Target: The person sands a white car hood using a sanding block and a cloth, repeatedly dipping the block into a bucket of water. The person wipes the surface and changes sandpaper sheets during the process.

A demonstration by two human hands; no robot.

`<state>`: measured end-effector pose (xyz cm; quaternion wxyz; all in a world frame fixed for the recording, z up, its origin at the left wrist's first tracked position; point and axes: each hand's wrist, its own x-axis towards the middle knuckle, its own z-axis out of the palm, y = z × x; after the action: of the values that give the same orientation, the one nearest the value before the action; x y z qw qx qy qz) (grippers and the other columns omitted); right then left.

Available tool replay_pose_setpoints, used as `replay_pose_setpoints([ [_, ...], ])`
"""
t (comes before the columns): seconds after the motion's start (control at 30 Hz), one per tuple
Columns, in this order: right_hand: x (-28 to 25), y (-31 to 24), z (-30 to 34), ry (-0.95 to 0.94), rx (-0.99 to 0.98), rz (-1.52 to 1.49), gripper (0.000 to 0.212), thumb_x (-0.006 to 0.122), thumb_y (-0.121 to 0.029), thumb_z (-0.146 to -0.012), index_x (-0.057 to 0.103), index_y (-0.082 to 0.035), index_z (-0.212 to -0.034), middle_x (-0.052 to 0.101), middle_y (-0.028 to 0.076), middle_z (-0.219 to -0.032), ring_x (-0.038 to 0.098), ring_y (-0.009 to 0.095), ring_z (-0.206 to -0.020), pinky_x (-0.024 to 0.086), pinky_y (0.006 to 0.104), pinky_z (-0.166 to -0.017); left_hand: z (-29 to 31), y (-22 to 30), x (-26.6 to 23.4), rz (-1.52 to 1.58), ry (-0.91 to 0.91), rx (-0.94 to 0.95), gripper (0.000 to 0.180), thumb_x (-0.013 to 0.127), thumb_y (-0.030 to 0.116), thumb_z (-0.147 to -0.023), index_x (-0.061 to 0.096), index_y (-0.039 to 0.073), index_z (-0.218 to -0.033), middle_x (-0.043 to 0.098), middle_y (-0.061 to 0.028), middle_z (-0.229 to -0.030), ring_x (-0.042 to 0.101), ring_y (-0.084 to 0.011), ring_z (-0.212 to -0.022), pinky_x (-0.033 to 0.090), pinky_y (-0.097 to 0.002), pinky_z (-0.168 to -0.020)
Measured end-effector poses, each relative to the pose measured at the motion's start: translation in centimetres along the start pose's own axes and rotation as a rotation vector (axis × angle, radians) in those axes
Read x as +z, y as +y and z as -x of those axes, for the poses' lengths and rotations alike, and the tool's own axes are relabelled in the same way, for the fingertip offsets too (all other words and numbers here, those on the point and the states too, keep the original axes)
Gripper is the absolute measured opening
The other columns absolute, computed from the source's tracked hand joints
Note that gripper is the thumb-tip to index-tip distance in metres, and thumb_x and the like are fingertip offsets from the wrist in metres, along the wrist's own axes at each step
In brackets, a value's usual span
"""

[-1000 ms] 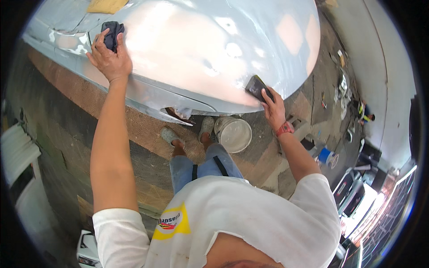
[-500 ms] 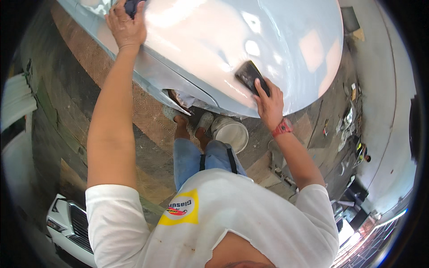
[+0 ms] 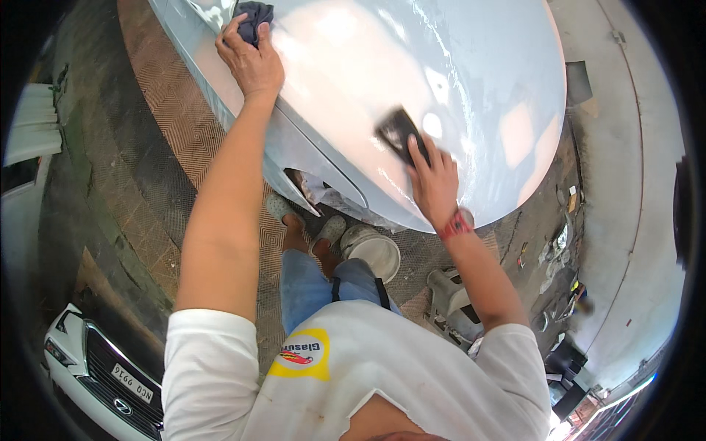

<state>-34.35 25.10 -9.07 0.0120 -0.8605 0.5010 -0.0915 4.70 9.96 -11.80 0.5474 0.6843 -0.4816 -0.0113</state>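
In front of me curves a large, glossy car body panel (image 3: 368, 66), pale grey with beige patches, looking wet. At its far left my left hand (image 3: 255, 67) grips a crumpled dark cloth (image 3: 257, 16) against the panel, fingers closed around it. My right hand (image 3: 438, 182) is closed on a black sanding block (image 3: 399, 131), its thumb and fingers along the near end. The block lies on the panel's beige area, right of the middle, slightly blurred. A red watch (image 3: 460, 223) circles my right wrist.
A whitish bucket (image 3: 379, 253) stands by my feet under the panel's near edge, with a grey plastic stool-like object (image 3: 450, 301) right of it. Patterned matting (image 3: 165, 110) covers the floor at left. A white car (image 3: 103, 371) stands behind left; a wall (image 3: 618, 184) and litter lie right.
My view has shifted, so the panel sits lower in the picture. The sanding block has slid farther away and slightly left over the panel. More of the dark cloth shows; both hands keep their hold.
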Motion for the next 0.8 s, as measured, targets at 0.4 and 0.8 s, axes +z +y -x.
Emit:
replay_pose_setpoints([
  [0.4,-0.9,-2.7,-19.3,0.05,0.04,0.103,0.063,0.071,-0.022,-0.103,0.053,-0.018,-0.163,0.06,0.012,-0.158,0.065,0.036,-0.125,0.056,0.052,-0.097,-0.3,0.7,-0.4,0.025,0.109,-0.078,0.048,0.064,0.037,-0.113,0.043,0.013,-0.149,0.04,-0.0256,-0.149,0.041,-0.0481,-0.145,0.04,-0.0613,-0.121],
  [0.8,-0.6,-4.7,-27.9,0.177,0.03,0.104,0.06,0.075,-0.024,-0.1,0.057,-0.015,-0.157,0.065,0.014,-0.15,0.067,0.037,-0.124,0.059,0.0522,-0.093,0.0,1.3,0.5,0.065,0.125,-0.08,0.052,0.065,0.037,-0.113,0.041,0.012,-0.152,0.042,-0.0267,-0.154,0.034,-0.0541,-0.155,0.037,-0.0647,-0.125],
])
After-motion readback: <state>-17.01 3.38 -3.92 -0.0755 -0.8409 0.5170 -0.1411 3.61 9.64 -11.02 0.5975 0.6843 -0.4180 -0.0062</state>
